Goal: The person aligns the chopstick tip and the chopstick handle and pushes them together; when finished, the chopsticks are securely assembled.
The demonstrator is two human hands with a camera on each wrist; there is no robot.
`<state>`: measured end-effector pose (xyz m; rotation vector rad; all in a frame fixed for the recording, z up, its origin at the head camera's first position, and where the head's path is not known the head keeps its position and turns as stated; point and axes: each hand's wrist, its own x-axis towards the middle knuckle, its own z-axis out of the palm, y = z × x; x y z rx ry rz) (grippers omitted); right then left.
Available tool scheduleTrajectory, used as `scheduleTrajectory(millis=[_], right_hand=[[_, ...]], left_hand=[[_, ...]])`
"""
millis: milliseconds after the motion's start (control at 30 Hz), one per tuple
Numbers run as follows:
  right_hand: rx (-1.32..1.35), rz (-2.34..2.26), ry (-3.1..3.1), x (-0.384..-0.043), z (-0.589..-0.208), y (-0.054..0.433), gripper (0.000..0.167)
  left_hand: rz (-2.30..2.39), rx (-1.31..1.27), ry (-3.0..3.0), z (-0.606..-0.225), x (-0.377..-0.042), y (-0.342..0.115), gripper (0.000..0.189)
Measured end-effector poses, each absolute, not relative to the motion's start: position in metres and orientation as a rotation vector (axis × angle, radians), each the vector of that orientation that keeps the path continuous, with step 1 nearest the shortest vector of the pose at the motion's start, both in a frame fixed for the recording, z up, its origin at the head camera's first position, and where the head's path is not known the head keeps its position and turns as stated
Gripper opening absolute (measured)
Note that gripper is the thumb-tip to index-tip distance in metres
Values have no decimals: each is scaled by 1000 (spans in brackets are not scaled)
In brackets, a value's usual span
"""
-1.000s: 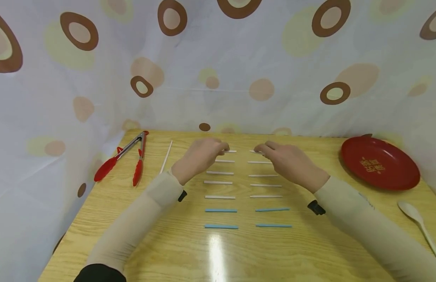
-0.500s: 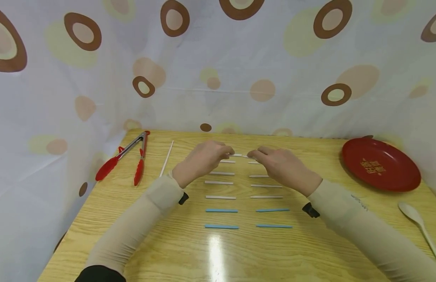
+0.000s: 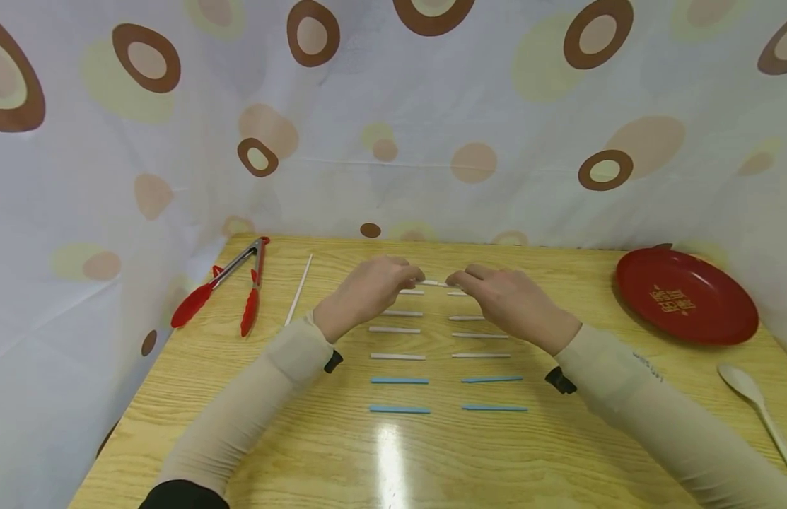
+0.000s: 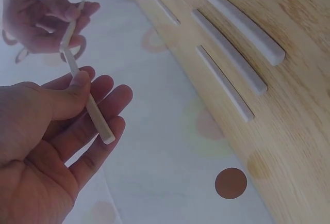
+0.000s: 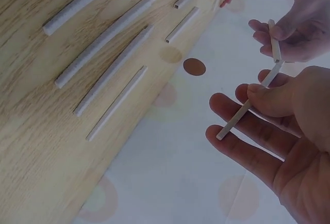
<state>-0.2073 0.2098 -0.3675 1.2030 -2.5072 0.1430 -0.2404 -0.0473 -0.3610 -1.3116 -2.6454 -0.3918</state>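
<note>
My left hand [image 3: 370, 286] pinches a thick, square white chopstick piece [image 4: 99, 121] between thumb and fingers. Across from it, my right hand [image 3: 514, 304] pinches a slimmer white chopstick piece [image 5: 238, 118]. The inner ends of both pieces meet at a slight angle in the wrist views. Both hands are at the far end of two columns of short pieces. Below them lie white pieces [image 3: 398, 357] on the left and thinner white pieces [image 3: 481, 355] on the right. Nearest are blue pieces [image 3: 399, 409] on the left and blue pieces [image 3: 495, 407] on the right.
A long white chopstick [image 3: 299, 290] lies left of the left hand. Tongs with red tips [image 3: 191, 305] rest at the table's far left. At the right are a red oval plate [image 3: 711, 322] and a pale spoon [image 3: 743, 382]. A patterned cloth [image 3: 393, 191] hangs behind the table.
Both hands picked up the farthest white pieces and moved toward each other. The gap between the pieces' ends has closed over the last half second.
</note>
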Motion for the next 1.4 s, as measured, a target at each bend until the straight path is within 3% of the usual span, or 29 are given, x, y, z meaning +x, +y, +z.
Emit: scheduleTrajectory(millis=[300,767,1133,1400], right_hand=[[1220,228,-2451,-209,-371,210,39],[1182,159,-2435,-210,-365,207,18],[1183,100,-2527,-209,-362,202,14],[1221,155,-2526,-211,-366,197,19]], left_hand=[[-474,-1328,-2589,-364,-239,-51,21],[-336,-1330,-2543,-366,-239,-45,22],[-119,-1323,-2610,-366,-232,-34,37],[-106,-1299,-2583,-371,-231,-34,35]])
